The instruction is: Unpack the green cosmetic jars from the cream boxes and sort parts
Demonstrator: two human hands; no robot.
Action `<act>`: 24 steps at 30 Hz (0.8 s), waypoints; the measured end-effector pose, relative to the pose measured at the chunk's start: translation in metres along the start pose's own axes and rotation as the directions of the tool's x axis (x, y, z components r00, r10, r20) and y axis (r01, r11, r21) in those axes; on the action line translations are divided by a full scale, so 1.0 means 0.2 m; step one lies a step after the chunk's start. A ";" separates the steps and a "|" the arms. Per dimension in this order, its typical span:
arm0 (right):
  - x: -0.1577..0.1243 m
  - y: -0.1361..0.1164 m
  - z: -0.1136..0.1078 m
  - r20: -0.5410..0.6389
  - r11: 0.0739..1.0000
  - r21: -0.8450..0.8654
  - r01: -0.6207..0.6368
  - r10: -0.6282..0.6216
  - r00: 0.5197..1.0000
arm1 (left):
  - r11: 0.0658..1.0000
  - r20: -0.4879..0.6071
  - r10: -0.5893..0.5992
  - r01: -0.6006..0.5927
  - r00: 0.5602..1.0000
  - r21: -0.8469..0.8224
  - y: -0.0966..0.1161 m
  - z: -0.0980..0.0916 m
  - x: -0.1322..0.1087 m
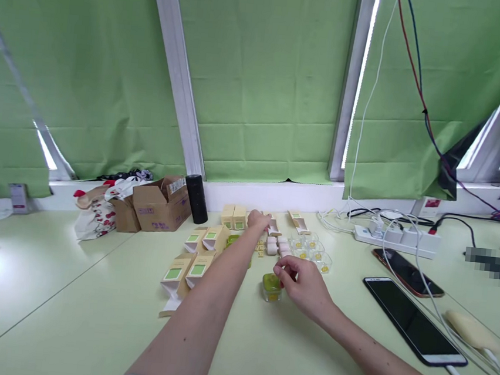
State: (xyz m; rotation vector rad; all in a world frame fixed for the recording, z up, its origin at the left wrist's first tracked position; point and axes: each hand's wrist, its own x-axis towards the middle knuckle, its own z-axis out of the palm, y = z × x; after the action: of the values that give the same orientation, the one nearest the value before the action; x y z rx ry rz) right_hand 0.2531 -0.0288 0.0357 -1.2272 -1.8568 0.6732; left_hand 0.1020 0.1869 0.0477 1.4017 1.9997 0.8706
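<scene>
My left hand reaches far across the table, beside an unfolded cardboard sleeve. Its fingers are small and partly hidden, so their grip cannot be made out. Closer in, my right hand is pinched, thumb and forefinger together at the edge of a small clear jar with a green lid. Whatever lies between those fingertips is too small to see. Behind the jar are small yellow pieces, white-pink round tubs and a group of clear cups. My left forearm partly covers more green lids.
Left of my forearm stand several open cream boxes with green labels; closed ones sit behind. Farther left are a brown carton and a black cylinder. Two phones, cables and a power strip occupy the right.
</scene>
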 end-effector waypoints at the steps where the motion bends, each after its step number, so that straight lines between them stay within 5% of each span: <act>1: 0.00 0.00 0.00 -0.005 1.000 0.001 0.003 -0.003 1.000 | 0.999 -0.010 0.022 -0.022 1.000 0.029 0.00 0.00 0.00; 9: 0.01 0.00 -0.01 0.001 1.000 -0.007 -0.017 0.017 1.000 | 0.977 0.049 0.155 -0.160 0.987 0.140 -0.03 0.00 -0.02; 24: 0.01 0.00 -0.01 0.000 1.000 -0.013 0.002 -0.002 1.000 | 0.954 0.196 0.252 -0.277 0.948 0.112 0.06 0.19 -0.02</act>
State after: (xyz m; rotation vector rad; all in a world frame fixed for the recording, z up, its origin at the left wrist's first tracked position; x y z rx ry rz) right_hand 0.2549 -0.0272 0.0383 -1.2330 -1.8651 0.6609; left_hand 0.1387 0.1929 0.0317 1.7929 1.7898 0.6967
